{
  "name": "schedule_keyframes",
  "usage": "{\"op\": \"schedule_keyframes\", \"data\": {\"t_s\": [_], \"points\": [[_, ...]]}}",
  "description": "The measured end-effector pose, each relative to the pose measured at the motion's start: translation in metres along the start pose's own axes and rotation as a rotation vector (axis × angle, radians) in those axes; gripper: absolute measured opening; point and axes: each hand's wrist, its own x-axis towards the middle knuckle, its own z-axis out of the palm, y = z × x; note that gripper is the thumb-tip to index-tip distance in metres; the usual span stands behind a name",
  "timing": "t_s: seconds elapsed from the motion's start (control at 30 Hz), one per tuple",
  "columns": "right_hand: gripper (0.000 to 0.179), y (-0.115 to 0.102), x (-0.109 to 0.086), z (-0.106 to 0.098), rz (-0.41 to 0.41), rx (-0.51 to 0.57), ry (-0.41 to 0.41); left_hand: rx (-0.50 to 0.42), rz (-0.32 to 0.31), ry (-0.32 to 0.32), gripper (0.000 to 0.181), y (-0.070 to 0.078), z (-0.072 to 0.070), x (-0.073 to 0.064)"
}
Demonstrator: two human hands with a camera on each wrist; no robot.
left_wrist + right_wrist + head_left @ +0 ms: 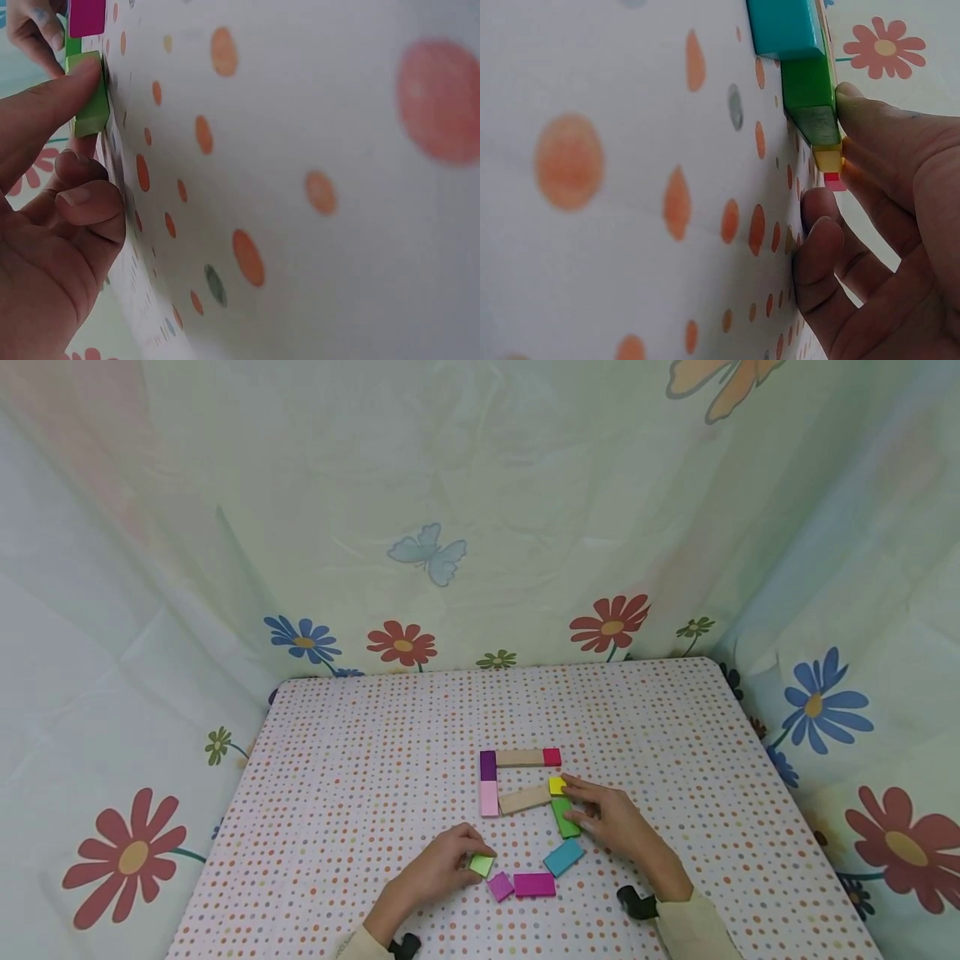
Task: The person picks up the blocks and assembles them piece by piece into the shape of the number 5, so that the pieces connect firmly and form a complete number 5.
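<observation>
Small coloured blocks lie on the table in a bent line. My left hand (447,862) pinches a light green block (91,105) at the line's near left end, beside a magenta block (500,887). Over on the right, my right hand (617,820) touches the green block (808,90) with its thumb, while its index finger reaches to the yellow block (557,786). Below the green block lies a teal block (564,857), and a longer magenta block (534,885) sits left of that. In the right wrist view the other fingers are bent near the tabletop.
Farther back on the dotted tabletop (375,760), two plain wooden blocks (520,758) join a purple block (488,766), a pink block (489,799) and a red block (552,757). A flower-printed curtain (337,527) stands behind and at both sides.
</observation>
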Motion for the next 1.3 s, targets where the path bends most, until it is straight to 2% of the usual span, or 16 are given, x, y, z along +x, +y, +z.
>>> {"op": "schedule_keyframes", "data": {"t_s": [0.37, 0.67, 1.07, 1.3], "points": [[0.043, -0.0023, 0.0013, 0.0013, 0.023, -0.004, 0.004, -0.020, 0.037, -0.023, 0.034, 0.0005, 0.0019, 0.0016], [0.043, -0.0001, 0.0024, 0.0022, 0.004, -0.014, 0.008, -0.001, 0.008, -0.023, 0.036, -0.0036, 0.0003, 0.0019], [0.044, 0.0026, 0.0035, 0.0014, 0.007, -0.018, -0.006, -0.035, 0.000, -0.011, 0.033, -0.0063, 0.0010, 0.0016], [0.044, 0.0008, 0.0035, 0.0005, 0.013, -0.040, -0.010, -0.026, 0.010, -0.019, 0.043, -0.0067, -0.0043, -0.0004]]}}
